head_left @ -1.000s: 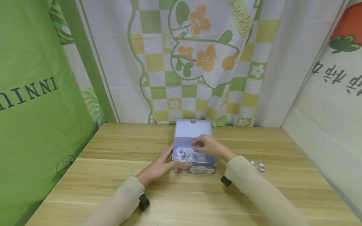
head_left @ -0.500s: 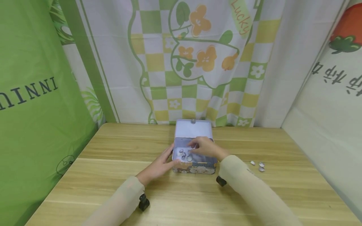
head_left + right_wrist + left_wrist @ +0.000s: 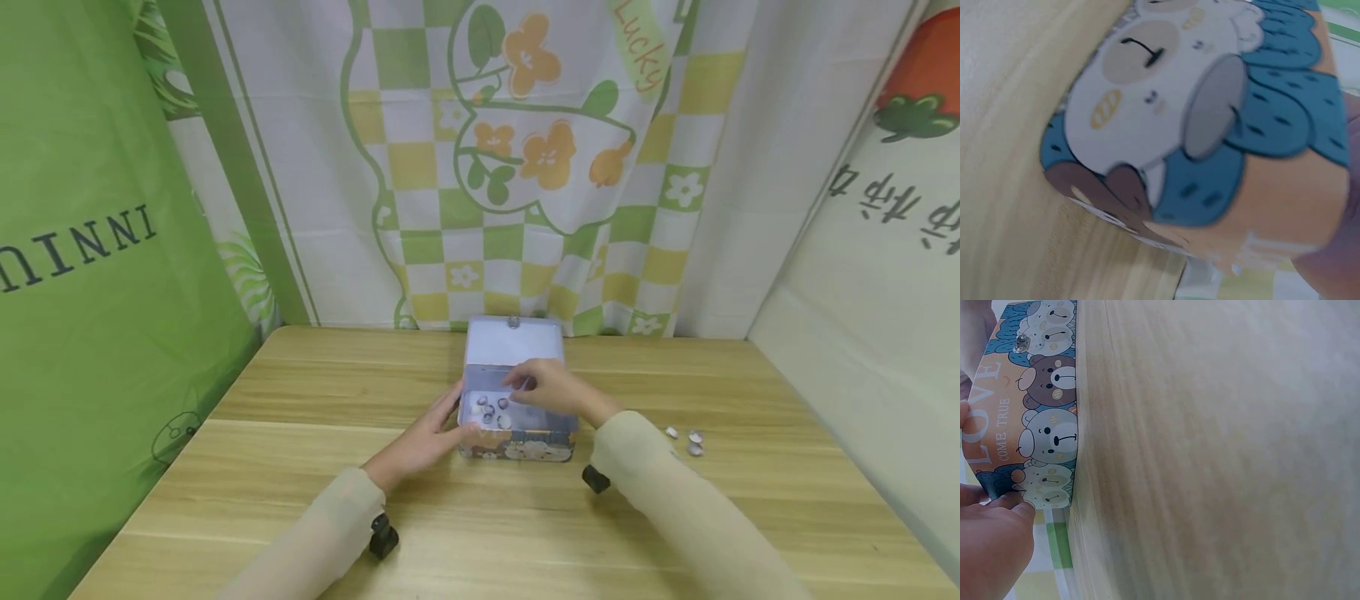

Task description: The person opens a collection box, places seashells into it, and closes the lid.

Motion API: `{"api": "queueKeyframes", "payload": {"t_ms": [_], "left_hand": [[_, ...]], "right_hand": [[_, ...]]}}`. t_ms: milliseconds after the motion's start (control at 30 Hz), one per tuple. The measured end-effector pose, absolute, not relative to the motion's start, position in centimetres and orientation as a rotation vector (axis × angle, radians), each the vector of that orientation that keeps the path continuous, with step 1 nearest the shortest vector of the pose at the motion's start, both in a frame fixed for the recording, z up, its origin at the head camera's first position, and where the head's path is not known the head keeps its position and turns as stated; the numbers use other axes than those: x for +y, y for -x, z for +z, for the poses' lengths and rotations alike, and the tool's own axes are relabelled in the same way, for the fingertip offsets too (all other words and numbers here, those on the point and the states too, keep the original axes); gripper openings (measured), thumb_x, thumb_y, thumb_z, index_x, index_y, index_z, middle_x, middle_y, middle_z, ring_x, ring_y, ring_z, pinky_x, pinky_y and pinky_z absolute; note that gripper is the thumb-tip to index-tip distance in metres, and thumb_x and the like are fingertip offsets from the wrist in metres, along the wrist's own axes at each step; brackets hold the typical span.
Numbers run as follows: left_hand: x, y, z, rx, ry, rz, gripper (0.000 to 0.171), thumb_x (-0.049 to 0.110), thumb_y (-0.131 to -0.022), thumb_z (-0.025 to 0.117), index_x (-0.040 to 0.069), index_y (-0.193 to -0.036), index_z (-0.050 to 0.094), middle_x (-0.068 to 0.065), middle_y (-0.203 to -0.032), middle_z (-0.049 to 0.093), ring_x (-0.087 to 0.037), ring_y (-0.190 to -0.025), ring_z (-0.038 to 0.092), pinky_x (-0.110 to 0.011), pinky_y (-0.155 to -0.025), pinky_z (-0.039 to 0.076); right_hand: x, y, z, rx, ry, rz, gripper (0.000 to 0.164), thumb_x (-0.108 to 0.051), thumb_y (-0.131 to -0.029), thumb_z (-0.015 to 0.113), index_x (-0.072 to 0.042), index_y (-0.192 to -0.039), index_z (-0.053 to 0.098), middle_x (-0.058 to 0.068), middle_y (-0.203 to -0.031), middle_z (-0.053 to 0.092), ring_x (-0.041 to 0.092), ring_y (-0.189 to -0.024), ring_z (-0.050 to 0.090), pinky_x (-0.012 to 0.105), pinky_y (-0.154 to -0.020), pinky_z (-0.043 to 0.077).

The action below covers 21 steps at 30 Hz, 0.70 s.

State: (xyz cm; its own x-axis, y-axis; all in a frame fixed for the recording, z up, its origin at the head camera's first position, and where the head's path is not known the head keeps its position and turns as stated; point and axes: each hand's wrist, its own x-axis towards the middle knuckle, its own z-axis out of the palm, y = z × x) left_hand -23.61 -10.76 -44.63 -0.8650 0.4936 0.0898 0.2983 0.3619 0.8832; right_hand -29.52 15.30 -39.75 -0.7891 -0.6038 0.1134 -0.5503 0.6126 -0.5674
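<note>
A tin box [image 3: 517, 446] with cartoon bears stands on the table, its lid [image 3: 513, 342] tipped back. My left hand [image 3: 420, 442] holds its left side, thumb at the front rim; the left wrist view shows the fingers of this hand [image 3: 997, 537] at the box's corner. Inside lie several small, roundish, white and dark-edged pieces [image 3: 489, 410], too small to name. Over the box's right half hovers my right hand [image 3: 551, 387], thumb and fingers apart, with nothing visible between them. The right wrist view shows mostly the printed box wall [image 3: 1147, 106]; the hand there is largely hidden.
Three more small whitish pieces, among them a lone piece [image 3: 671, 432] and a close pair [image 3: 695, 442], lie on the wooden table [image 3: 315, 400] right of the box. A patterned curtain [image 3: 540, 275] hangs behind the table.
My right hand dipped leftward into the box, then drew back up and right. A small piece now shows on the box floor below its fingertips. The left hand stays put.
</note>
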Motion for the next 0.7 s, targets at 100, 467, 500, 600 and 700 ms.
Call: {"api": "queueKeyframes", "payload": {"t_ms": [100,467,500,600,700], "left_hand": [[-10.6,23.6,-44.7,2.421,-0.735,1.527,0.085,0.036,-0.101,0.061,0.014,-0.163,0.006,-0.012,-0.167,0.007,-0.035,-0.149,0.018,-0.057,-0.118,0.018],[-10.6,23.5,-44.5,2.417,-0.725,1.549,0.082,0.029,-0.102,0.061,0.018,-0.163,0.007,-0.008,-0.167,0.007,-0.034,-0.150,0.017,-0.057,-0.118,0.017],[-10.6,23.5,-44.5,2.414,-0.722,1.551,0.082,0.029,-0.102,0.061,0.018,-0.163,0.007,-0.008,-0.167,0.007,-0.034,-0.150,0.017,-0.057,-0.118,0.017],[-10.7,23.4,-44.4,2.422,-0.714,1.549,0.083,0.029,-0.101,0.062,0.015,-0.162,0.008,-0.010,-0.167,0.007,-0.035,-0.149,0.017,-0.056,-0.118,0.017],[-10.8,23.3,-44.3,2.429,-0.707,1.538,0.084,0.031,-0.101,0.062,0.013,-0.162,0.007,-0.012,-0.167,0.006,-0.035,-0.149,0.017,-0.055,-0.119,0.017]], "right_hand": [[15.9,29.4,-39.4,2.751,0.996,-0.926,0.026,-0.009,-0.092,0.072,-0.001,-0.117,0.072,0.004,-0.102,0.070,0.017,-0.090,0.065,0.033,-0.081,0.057],[18.7,28.1,-38.1,2.807,1.036,-0.946,0.024,-0.008,-0.092,0.072,0.000,-0.114,0.072,0.002,-0.097,0.069,0.018,-0.087,0.064,0.032,-0.078,0.057],[19.0,28.0,-38.1,2.806,1.045,-0.951,0.023,-0.008,-0.092,0.072,0.001,-0.114,0.071,0.003,-0.097,0.069,0.018,-0.086,0.065,0.032,-0.078,0.057],[19.9,27.6,-38.0,2.806,1.062,-0.973,0.023,-0.007,-0.092,0.072,0.002,-0.113,0.071,0.004,-0.097,0.069,0.019,-0.086,0.065,0.031,-0.076,0.057],[20.9,27.3,-38.0,2.796,1.038,-1.009,0.023,-0.007,-0.092,0.072,0.002,-0.113,0.071,0.005,-0.099,0.070,0.019,-0.087,0.065,0.030,-0.076,0.057]]}}
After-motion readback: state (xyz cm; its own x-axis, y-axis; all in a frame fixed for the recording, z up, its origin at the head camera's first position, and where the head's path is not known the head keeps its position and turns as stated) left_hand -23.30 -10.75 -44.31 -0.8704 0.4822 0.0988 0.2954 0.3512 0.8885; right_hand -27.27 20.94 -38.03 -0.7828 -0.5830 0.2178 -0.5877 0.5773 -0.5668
